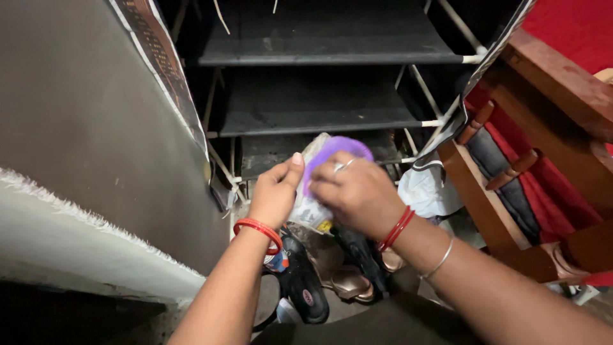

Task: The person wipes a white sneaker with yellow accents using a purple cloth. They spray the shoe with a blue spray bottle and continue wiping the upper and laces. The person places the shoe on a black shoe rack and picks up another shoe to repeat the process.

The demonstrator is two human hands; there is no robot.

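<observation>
I hold a clear plastic bag (306, 211) with a purple round thing (332, 156) in it, in front of the lowest shelf of a dark shoe rack (319, 115); my left hand (276, 191) pinches the bag's left edge, thumb up and fingers closed on the plastic; my right hand (357, 195) is curled over the bag's right side, fingers closed on it, a ring showing on one finger; both wrists carry red bangles, and the right forearm a thin silver one; below my hands lie a black sandal (305, 291) and a bronze-coloured sandal (348, 281), close together on the floor; a white bag (428, 188) sits just right of my right hand; a wooden frame (543, 83) with red cloth stands further right; a grey wall (83, 128) rises on my left.
</observation>
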